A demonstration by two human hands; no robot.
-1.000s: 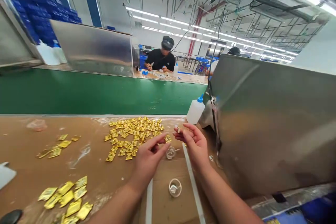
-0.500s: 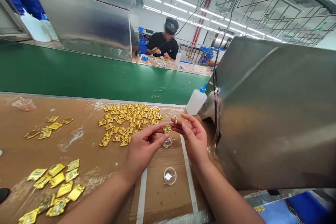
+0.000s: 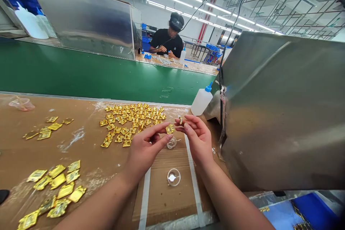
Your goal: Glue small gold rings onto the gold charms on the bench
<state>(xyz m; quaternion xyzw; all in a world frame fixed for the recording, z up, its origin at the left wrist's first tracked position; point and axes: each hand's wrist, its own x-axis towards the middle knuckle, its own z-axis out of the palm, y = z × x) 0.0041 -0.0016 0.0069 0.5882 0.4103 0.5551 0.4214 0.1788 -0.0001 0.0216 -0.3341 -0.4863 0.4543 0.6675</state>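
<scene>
Between the thumb and forefinger of my left hand (image 3: 147, 147) is a small gold piece (image 3: 169, 129). My right hand (image 3: 198, 138) is raised just beside it, holding a smaller gold part (image 3: 180, 120) between its fingers. Both hands are above the brown work surface, close together. Behind them lies a large group of gold pieces (image 3: 134, 115). A small clear cup (image 3: 173, 177) with something white in it stands below the hands. Another clear round dish (image 3: 171, 142) with a thin stick is partly behind my left fingertips.
More gold pieces (image 3: 58, 181) lie at the left. A white bottle with a blue cap (image 3: 201, 101) stands by a metal panel (image 3: 280, 115) on the right. Past the green belt (image 3: 94, 75), a person (image 3: 168, 41) sits working.
The view has shifted slightly. My right thumb has moved a little closer to the fingertips, while my left hand still holds its gold piece.
</scene>
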